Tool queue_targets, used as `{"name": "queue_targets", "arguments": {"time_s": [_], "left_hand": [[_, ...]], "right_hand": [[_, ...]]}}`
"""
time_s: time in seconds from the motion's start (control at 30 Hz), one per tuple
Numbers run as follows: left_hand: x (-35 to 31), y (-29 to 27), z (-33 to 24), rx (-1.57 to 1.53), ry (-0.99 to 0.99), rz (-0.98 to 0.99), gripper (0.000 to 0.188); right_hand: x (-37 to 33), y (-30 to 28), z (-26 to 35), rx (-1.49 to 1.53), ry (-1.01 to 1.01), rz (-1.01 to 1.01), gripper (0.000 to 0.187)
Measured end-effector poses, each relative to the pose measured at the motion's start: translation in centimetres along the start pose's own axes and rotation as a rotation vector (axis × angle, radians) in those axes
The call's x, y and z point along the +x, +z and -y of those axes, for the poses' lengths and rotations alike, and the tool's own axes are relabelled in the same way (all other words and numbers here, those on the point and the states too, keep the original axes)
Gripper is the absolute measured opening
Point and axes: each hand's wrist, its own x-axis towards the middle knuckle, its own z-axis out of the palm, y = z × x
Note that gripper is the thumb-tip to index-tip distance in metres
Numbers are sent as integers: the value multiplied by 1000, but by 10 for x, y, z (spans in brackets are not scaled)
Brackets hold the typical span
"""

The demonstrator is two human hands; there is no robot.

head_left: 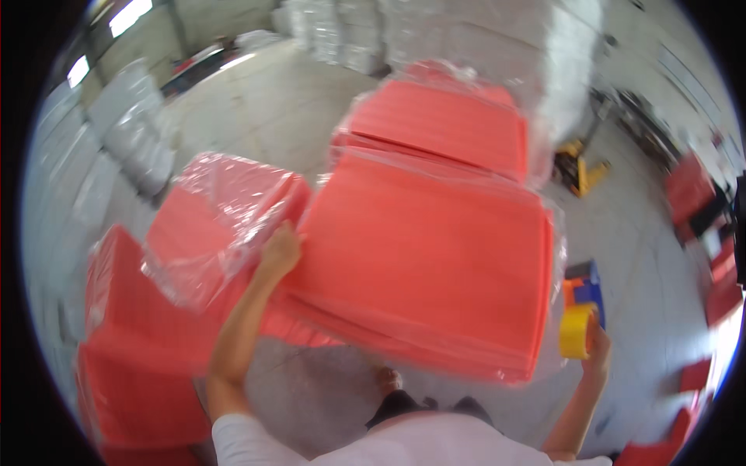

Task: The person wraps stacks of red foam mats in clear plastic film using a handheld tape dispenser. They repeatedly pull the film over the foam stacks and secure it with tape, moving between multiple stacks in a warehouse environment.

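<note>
In front of me lies a wide stack of red foam-like sheets (427, 256), loosely wrapped in clear plastic film (558, 233). My left hand (281, 248) is closed at the stack's left edge; whatever its fingers pinch there is too blurred to make out. Off the stack's right side, my right hand (597, 353) grips a tape dispenser (592, 287) with a blue and orange body. A yellow roll of tape (576, 332) sits on it, beside my fingers.
Behind the stack is another wrapped red stack (443, 116). A smaller film-covered red bundle (210, 225) lies to the left, above more red sheets (148, 396). Tall white wrapped stacks (466, 39) stand at the back. A yellow pallet jack (579, 171) is at the right.
</note>
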Motion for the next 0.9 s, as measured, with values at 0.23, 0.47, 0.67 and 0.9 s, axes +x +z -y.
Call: {"name": "queue_targets", "arguments": {"time_s": [0.23,0.47,0.67,0.9], "left_hand": [[3,-23,7,-147,47,11,27],[28,-79,40,-610,-129,-431,23],[-11,-126,-41,-1119,-108,-554,25],[-101,-208,-101,-1153,-45,-527,22]], "right_hand": [[17,46,-27,-39,-8,-61,40],[74,-64,-56,286,-394,-210,35],[74,-77,54,738,-691,107,54],[47,-150,105,785,-816,332,53]]}}
